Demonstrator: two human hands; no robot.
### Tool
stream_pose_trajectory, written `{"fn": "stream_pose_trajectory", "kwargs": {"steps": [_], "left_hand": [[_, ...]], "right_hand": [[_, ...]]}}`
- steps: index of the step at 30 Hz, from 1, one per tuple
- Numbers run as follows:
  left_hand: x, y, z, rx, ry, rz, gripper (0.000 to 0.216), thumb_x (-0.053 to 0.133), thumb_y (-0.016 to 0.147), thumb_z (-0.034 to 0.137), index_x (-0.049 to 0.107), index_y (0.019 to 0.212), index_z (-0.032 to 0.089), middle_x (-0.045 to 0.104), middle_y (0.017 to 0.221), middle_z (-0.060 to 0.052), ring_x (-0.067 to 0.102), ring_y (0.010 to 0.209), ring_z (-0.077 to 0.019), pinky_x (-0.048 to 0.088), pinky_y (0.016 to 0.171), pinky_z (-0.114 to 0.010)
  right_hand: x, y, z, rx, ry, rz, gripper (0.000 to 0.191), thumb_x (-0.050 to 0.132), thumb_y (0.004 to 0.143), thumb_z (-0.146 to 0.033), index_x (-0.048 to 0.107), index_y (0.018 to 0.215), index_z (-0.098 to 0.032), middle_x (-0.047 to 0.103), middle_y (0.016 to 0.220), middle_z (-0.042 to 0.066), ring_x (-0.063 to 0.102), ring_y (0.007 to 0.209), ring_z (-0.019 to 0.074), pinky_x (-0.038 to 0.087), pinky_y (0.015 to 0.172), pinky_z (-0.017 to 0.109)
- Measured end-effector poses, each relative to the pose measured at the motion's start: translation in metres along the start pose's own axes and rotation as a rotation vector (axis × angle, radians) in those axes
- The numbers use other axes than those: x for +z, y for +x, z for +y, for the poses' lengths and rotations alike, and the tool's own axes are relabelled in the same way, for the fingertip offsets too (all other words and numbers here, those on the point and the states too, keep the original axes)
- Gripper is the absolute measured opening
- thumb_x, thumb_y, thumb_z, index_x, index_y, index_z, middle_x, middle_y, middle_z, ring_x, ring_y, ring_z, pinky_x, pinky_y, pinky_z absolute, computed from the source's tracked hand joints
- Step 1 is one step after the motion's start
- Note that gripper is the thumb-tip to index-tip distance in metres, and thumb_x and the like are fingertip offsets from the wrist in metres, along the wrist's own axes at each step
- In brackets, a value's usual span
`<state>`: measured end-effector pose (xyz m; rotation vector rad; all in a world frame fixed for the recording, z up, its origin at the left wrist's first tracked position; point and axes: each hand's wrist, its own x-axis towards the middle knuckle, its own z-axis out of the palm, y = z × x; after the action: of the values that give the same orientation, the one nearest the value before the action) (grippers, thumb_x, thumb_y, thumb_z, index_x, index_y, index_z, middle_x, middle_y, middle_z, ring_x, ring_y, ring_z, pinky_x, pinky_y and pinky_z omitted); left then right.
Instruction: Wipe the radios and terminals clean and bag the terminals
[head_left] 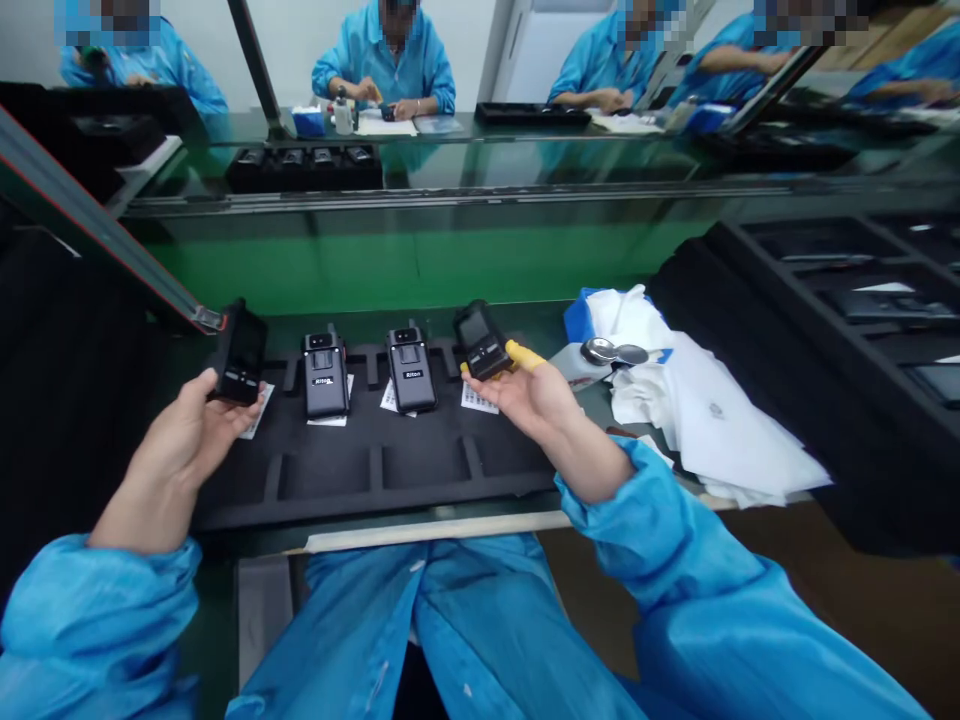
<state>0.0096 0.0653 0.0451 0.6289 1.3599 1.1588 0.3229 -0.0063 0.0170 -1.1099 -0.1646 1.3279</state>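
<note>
My left hand (pixel 184 435) is closed around a small black device (pixel 240 352), held upright above the left end of a black foam tray (pixel 375 470). My right hand (pixel 525 395), with a yellow finger cot on one finger, grips a second black device (pixel 480 340) with a screen, tilted above the tray's right end. Two more black devices (pixel 325 375) (pixel 410 370) lie in the tray's back slots between my hands, with white slips of paper under them. The tray's front slots hold nothing.
White cloths (pixel 697 410) and a round metal piece (pixel 609 351) lie right of the tray. Black trays (pixel 840 300) stack at the far right. A green conveyor (pixel 420 260) runs behind. Across it sit several people in blue coats, and another black tray (pixel 304 165) holds devices.
</note>
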Motion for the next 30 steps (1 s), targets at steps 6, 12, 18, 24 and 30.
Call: {"fn": "stream_pose_trajectory", "kwargs": {"steps": [6,12,18,24,30], "left_hand": [[0.000,0.005,-0.010,-0.078,-0.062,0.004,0.034,0.025,0.095,0.021,0.056,0.092,0.009,0.067,0.075,-0.013,0.067,0.064,-0.0152,0.055,0.052,-0.020],[-0.009,0.002,-0.012,-0.079,0.052,0.079,0.038,0.018,0.100,0.022,0.052,0.100,0.006,0.066,0.077,-0.011,0.069,0.074,-0.0140,0.058,0.067,-0.023],[-0.019,-0.001,-0.014,-0.043,0.260,0.042,0.032,0.031,0.099,0.017,0.044,0.126,0.005,0.064,0.057,-0.003,0.064,0.051,-0.0119,0.055,0.056,-0.021],[-0.030,0.005,-0.018,0.008,0.424,0.061,0.050,0.034,0.096,0.012,0.022,0.145,0.007,0.057,0.047,0.003,0.058,0.039,-0.0142,0.050,0.045,-0.022],[-0.017,-0.022,-0.021,0.429,1.145,0.113,0.055,0.048,0.090,0.031,0.035,0.140,0.012,0.065,0.069,-0.006,0.068,0.065,-0.0252,0.052,0.061,-0.032]], "right_hand": [[-0.003,-0.010,0.002,0.030,-0.212,0.103,0.029,0.030,0.096,-0.018,0.047,0.116,-0.007,0.069,0.064,0.010,0.070,0.059,0.0187,0.059,0.061,0.030],[-0.003,-0.015,0.002,-0.047,-0.564,0.194,0.052,0.032,0.096,-0.018,0.019,0.146,-0.013,0.060,0.047,-0.004,0.060,0.039,0.0134,0.052,0.043,0.022],[-0.011,-0.015,0.004,-0.104,-0.936,0.214,0.064,0.037,0.092,-0.020,0.012,0.150,-0.012,0.057,0.045,-0.006,0.060,0.042,0.0147,0.052,0.045,0.025],[0.000,-0.029,-0.015,-0.249,-1.547,0.197,0.064,0.043,0.088,-0.032,0.026,0.148,-0.015,0.067,0.061,0.000,0.063,0.048,0.0199,0.052,0.058,0.035],[0.047,-0.039,0.007,-0.473,-2.028,-0.080,0.071,0.052,0.087,-0.036,0.025,0.147,-0.009,0.071,0.076,0.009,0.069,0.072,0.0275,0.049,0.064,0.035]]}}
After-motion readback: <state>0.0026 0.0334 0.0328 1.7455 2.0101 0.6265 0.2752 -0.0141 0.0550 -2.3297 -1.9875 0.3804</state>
